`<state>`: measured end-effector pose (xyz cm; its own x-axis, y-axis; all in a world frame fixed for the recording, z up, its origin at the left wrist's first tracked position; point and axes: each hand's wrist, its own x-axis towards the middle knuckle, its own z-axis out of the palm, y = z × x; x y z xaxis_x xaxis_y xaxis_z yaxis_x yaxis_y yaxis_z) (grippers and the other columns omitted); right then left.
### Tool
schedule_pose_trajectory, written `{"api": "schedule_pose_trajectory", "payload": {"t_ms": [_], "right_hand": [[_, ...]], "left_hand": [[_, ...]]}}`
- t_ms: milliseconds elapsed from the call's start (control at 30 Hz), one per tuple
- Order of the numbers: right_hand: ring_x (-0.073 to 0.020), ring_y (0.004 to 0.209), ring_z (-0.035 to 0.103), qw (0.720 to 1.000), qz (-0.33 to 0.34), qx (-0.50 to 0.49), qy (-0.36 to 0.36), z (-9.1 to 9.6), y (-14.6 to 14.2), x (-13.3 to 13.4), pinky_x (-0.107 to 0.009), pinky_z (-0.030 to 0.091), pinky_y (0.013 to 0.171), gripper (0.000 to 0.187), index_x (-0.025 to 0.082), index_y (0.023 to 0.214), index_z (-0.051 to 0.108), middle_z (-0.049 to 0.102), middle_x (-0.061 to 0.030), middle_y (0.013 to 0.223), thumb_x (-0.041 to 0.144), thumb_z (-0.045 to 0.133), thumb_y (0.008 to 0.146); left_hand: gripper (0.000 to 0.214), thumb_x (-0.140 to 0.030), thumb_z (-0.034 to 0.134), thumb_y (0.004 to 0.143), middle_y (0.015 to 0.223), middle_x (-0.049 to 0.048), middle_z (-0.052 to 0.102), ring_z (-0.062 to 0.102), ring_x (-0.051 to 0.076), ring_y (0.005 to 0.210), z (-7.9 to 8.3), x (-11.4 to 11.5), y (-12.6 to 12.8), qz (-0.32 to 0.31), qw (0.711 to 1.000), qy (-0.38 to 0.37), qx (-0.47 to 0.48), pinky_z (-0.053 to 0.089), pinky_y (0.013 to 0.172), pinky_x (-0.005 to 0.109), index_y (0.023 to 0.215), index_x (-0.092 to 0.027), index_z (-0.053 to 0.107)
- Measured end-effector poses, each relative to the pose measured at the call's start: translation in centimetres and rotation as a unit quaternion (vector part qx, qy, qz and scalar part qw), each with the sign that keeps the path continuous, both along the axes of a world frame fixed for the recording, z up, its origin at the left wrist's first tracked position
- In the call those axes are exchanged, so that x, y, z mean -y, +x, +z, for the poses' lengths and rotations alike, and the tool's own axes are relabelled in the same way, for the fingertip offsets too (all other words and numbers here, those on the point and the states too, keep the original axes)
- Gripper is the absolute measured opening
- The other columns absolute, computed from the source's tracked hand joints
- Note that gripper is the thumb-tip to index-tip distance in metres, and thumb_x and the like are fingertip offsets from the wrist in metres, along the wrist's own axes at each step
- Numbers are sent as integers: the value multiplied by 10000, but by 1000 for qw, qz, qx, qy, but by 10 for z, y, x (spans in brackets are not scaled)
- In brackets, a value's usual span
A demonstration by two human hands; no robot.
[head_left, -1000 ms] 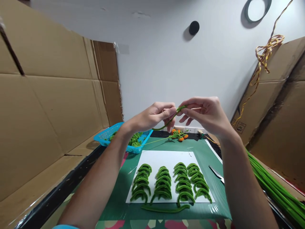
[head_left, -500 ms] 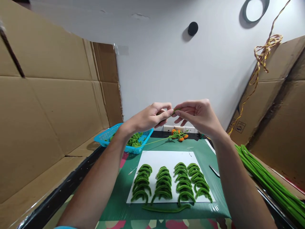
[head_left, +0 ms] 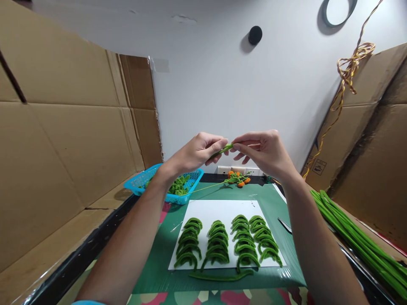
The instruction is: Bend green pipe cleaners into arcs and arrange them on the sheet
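Observation:
A short green pipe cleaner (head_left: 227,147) is stretched between my two hands, raised above the far end of the table. My left hand (head_left: 205,148) is closed on its left part, thumb on top. Thumb and forefinger of my right hand (head_left: 259,148) pinch its right end, the other fingers loosely curled. Below, on a white sheet (head_left: 199,207), curved green pipe-cleaner pieces (head_left: 218,243) lie in several columns. One longer, nearly straight green pipe cleaner (head_left: 221,276) rests in front of the sheet.
A blue basket (head_left: 178,199) with green pieces stands at the back left. Orange flowers with green stems (head_left: 239,178) lie by the wall. Scissors (head_left: 285,225) are partly hidden by my right arm. Long green pipe cleaners (head_left: 359,241) lie at right. Cardboard walls (head_left: 79,140) flank the table.
My left thumb and fingers have shifted on the pipe cleaner, and more of it shows between my hands. The whole view has moved slightly.

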<state>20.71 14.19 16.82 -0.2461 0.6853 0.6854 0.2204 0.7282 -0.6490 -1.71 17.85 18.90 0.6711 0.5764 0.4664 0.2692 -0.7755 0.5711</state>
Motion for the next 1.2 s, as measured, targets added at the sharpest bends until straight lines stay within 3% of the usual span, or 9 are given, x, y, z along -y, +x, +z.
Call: {"api": "schedule_pose_trajectory", "payload": {"t_ms": [100, 500, 900, 1033, 1133, 1200], "right_hand": [[-208, 742, 795, 1000, -6, 7, -4, 0, 1, 0, -303, 639, 558, 199, 171, 947, 811, 816, -70, 873, 363, 767, 929], [-209, 668, 779, 999, -29, 1, -31, -4, 3, -10, -320, 621, 527, 415, 154, 903, 806, 813, -105, 846, 564, 828, 843], [-197, 632, 761, 998, -17, 13, -55, -8, 3, -17, -335, 652, 547, 434, 150, 840, 785, 801, -100, 783, 581, 830, 837], [-230, 747, 796, 998, -5, 11, -55, -7, 3, -16, -327, 656, 566, 428, 166, 946, 752, 813, -103, 877, 571, 836, 834], [-233, 792, 802, 999, 7, 5, -53, -7, 2, -17, -316, 648, 563, 481, 188, 1116, 716, 820, -94, 978, 539, 856, 818], [-226, 790, 800, 999, 13, 10, -52, -7, 3, -18, -308, 632, 549, 459, 192, 1116, 718, 820, -92, 1009, 531, 842, 833]], "left_hand": [[385, -440, 491, 1089, 643, -3, 550, 430, 82, 533, 1, 3, 0, -15, 1000, 3, -14, 359, 503, 221, 879, -160, 653], [332, -402, 583, 1044, 662, 16, 633, 468, 67, 499, 1, 4, 1, 20, 999, 38, -12, 368, 479, 215, 928, -136, 742], [289, -374, 613, 1015, 628, 14, 635, 500, 87, 494, 2, 5, 0, 38, 996, 12, -77, 385, 479, 217, 970, -148, 788], [300, -375, 611, 1019, 648, 18, 631, 508, 80, 496, 2, 2, -1, 17, 998, 9, -56, 390, 475, 214, 858, -146, 718], [280, -356, 580, 1040, 642, 9, 614, 502, 77, 489, 2, 1, -2, 5, 1000, 1, -29, 405, 484, 215, 888, -149, 693], [273, -348, 563, 1050, 640, 8, 613, 506, 78, 488, 2, 1, -3, 4, 1000, -8, -20, 405, 482, 215, 909, -150, 687]]}}
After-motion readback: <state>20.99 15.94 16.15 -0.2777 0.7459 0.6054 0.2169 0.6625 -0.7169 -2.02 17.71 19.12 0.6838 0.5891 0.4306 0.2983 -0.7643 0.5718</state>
